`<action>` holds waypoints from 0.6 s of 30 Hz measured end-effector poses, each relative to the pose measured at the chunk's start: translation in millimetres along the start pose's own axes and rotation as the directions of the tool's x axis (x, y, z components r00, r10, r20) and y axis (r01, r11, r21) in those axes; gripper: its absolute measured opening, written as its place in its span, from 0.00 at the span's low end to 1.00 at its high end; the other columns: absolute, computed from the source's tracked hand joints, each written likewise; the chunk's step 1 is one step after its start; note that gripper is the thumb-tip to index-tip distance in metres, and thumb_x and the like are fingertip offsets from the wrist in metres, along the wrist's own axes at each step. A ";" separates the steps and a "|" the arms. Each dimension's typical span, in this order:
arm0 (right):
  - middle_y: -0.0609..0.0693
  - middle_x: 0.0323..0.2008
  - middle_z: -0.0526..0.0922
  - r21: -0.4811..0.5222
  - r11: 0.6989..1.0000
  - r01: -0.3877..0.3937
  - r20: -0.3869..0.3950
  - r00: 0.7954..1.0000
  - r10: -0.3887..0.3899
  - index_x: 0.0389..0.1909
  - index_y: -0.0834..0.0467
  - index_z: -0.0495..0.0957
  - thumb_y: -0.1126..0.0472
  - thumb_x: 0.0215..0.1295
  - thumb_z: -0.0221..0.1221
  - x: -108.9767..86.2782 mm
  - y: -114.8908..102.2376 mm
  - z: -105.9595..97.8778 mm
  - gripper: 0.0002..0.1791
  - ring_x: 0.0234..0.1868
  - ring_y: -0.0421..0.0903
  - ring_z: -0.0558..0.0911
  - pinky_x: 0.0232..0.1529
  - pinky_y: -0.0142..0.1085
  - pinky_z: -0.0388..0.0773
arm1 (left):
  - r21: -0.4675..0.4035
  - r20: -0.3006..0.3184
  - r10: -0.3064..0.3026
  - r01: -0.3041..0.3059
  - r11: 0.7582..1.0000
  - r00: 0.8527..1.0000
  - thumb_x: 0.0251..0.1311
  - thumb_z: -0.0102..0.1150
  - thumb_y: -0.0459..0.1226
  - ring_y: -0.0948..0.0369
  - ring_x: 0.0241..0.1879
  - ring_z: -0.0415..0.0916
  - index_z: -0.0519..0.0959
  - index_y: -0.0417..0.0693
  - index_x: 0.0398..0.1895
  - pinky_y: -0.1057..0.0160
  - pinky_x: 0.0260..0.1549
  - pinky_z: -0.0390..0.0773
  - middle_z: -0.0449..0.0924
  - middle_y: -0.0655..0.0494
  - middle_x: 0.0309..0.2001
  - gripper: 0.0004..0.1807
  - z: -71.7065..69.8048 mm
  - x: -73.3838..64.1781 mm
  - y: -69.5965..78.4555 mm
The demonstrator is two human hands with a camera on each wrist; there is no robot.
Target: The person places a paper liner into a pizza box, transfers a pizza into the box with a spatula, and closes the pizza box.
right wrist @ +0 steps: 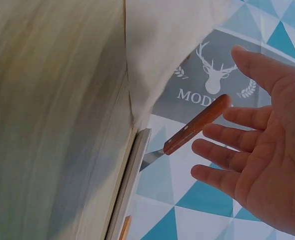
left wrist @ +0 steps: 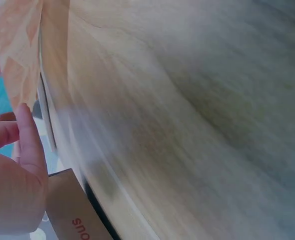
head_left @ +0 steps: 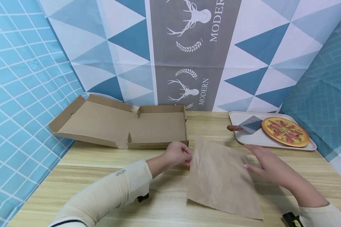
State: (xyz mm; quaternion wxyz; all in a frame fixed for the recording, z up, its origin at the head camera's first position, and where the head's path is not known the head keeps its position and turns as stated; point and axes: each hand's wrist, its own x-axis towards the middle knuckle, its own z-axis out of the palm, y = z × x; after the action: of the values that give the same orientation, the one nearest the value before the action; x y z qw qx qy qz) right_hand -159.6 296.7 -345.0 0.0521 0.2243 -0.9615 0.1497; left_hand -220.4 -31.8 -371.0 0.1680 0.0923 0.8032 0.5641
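A sheet of brown paper (head_left: 221,179) lies partly lifted over the wooden table. At its left edge my left hand (head_left: 177,154) pinches the paper between thumb and finger; the left wrist view shows the same hand (left wrist: 17,175) at the paper's edge (left wrist: 20,55). Beside the right edge, my right hand (head_left: 272,165) hovers with fingers spread. In the right wrist view that hand (right wrist: 267,145) has straight, parted fingers and holds nothing. Behind it there shows the wooden handle (right wrist: 197,125) of a pizza server, which lies on the tray.
An opened cardboard pizza box (head_left: 159,126) stands at the back left, its lid (head_left: 96,121) folded out leftward. At the back right a white tray (head_left: 241,138) bears the pizza server (head_left: 251,124) and a pizza (head_left: 285,131). Patterned cloth (head_left: 130,41) hangs behind the table.
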 end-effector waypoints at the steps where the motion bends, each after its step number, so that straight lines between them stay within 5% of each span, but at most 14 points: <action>1: 0.70 0.59 0.72 -0.004 1.000 -0.003 -0.008 1.000 0.003 0.65 0.69 0.65 0.51 0.62 0.66 0.0 0.3 -0.2 0.38 0.59 0.68 0.71 0.55 0.63 0.67 | -0.016 0.001 0.005 -0.005 1.000 1.000 0.54 0.62 0.23 0.54 0.22 0.83 0.81 0.31 0.31 0.61 0.29 0.83 0.82 0.48 0.24 0.02 -1.3 -0.5 -0.1; 7: 0.68 0.53 0.77 0.025 0.997 -0.070 -0.123 0.990 0.073 0.58 0.68 0.73 0.54 0.64 0.65 -0.6 -0.8 -4.1 0.28 0.52 0.66 0.77 0.48 0.61 0.73 | -0.114 0.012 0.001 0.000 0.994 1.000 0.56 0.63 0.25 0.55 0.24 0.83 0.80 0.33 0.32 0.57 0.33 0.83 0.82 0.46 0.27 0.02 -10.2 -4.7 1.3; 12: 0.68 0.49 0.79 0.165 0.971 -0.176 -0.138 0.970 0.199 0.54 0.69 0.75 0.57 0.66 0.62 -0.7 2.0 -5.6 0.23 0.47 0.65 0.80 0.44 0.58 0.77 | -0.159 0.015 0.001 0.002 0.987 1.000 0.57 0.64 0.26 0.58 0.24 0.81 0.81 0.34 0.33 0.55 0.37 0.83 0.82 0.46 0.31 0.02 -19.1 -10.2 4.3; 16: 0.65 0.46 0.80 0.323 0.900 -0.291 -0.086 0.939 0.334 0.55 0.69 0.74 0.55 0.70 0.59 -1.0 4.4 -3.4 0.23 0.44 0.59 0.82 0.39 0.47 0.82 | -0.182 0.017 0.013 -0.010 0.983 1.000 0.58 0.63 0.26 0.58 0.25 0.81 0.80 0.33 0.34 0.52 0.40 0.82 0.81 0.45 0.31 0.03 -26.4 -15.4 3.3; 18: 0.61 0.44 0.81 0.471 0.813 -0.343 -0.053 0.909 0.414 0.56 0.69 0.72 0.53 0.71 0.57 -0.2 3.4 -0.9 0.24 0.42 0.52 0.83 0.38 0.40 0.82 | -0.196 0.012 0.016 -0.013 0.981 1.000 0.58 0.63 0.25 0.59 0.25 0.81 0.80 0.32 0.35 0.52 0.41 0.82 0.81 0.45 0.31 0.03 -30.6 -18.5 1.9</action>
State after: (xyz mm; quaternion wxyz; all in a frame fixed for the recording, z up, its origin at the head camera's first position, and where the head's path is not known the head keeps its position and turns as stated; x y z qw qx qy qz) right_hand -161.0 299.9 -345.1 0.0415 0.0216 -0.9185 0.3926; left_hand -214.7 -64.2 -356.8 0.1778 0.0850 0.7419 0.6409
